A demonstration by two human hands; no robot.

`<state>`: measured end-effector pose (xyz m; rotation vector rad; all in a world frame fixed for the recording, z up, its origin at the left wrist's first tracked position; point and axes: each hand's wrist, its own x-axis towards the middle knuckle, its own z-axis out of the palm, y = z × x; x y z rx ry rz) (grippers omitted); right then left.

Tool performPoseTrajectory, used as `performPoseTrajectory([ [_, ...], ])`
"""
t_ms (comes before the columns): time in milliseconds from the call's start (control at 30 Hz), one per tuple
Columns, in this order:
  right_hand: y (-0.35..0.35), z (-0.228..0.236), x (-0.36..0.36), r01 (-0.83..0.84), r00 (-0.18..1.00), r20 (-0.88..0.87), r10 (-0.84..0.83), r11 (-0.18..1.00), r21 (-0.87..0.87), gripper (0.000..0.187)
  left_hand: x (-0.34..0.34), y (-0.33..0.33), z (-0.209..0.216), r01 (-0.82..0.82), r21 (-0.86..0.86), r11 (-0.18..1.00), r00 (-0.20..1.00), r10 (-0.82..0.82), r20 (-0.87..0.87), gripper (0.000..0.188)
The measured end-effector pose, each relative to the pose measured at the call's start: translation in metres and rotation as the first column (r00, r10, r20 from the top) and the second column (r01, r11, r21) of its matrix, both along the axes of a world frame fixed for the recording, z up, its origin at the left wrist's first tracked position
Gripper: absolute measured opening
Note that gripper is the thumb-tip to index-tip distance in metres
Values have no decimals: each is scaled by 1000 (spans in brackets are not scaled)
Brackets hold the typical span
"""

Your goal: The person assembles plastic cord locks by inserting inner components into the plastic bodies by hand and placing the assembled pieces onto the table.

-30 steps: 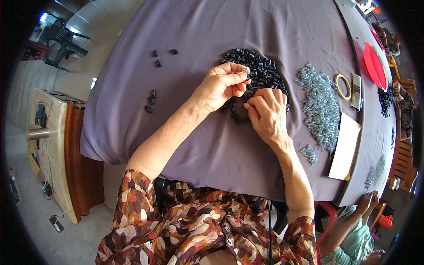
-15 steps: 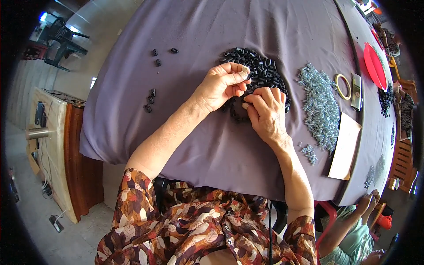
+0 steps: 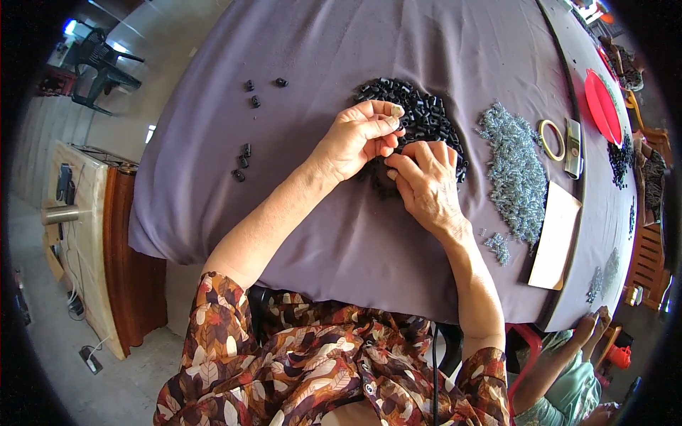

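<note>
A heap of small black cylindrical pieces (image 3: 430, 117) lies on the purple-grey cloth, partly hidden by my hands. Over its left side, my left hand (image 3: 352, 142) is closed, thumb against fingers; what sits in the pinch is too small to make out. My right hand (image 3: 433, 188) is at the near edge of the heap, its thumb and forefinger drawn together close to the left fingertips. Whatever it holds cannot be made out. Several loose black pieces (image 3: 246, 150) lie apart on the left.
To the right are a pile of clear small pieces (image 3: 513, 177), a tape roll (image 3: 552, 140), a green and white box (image 3: 573, 149) and a cardboard sheet (image 3: 555, 238). Beyond is a red basin (image 3: 602, 106). Another person's arm (image 3: 561, 358) rests at lower right. A wooden cabinet (image 3: 135, 248) stands left.
My right thumb and forefinger have shifted slightly left, toward the left hand. The left hand keeps its pinch almost in place.
</note>
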<state>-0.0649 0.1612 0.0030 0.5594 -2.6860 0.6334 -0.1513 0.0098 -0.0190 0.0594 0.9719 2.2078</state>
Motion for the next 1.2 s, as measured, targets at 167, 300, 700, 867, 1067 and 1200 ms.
performPoseTrajectory([
  [167, -2, -6, 0, -10, 1000, -15, 10, 1000, -10, 16, 1, 1, 2, -10, 4, 1000, 1000, 9, 8, 14],
  [300, -1, -8, -1, -47, 999, -16, 47, 999, -18, 11, 0, -3, -2, 12, 19, 1000, 1000, -12, -12, 14],
  [700, 3, -8, 7, 262, 960, 263, -99, 647, -716, 6, 4, -2, 4, 31, -87, 996, 999, -34, -34, 13],
  [867, 8, -8, 6, 273, 952, 302, -53, 597, -755, 15, 5, -1, 5, 59, -95, 994, 996, -65, -56, 14],
  [1067, 7, -9, 3, 247, 962, 270, -50, 585, -773, 16, 7, 0, 5, 55, -124, 991, 992, -68, -105, 12],
  [1200, 9, -7, 5, 288, 947, 320, -29, 517, -806, 15, 8, 1, 6, 57, -138, 989, 988, -76, -131, 11],
])
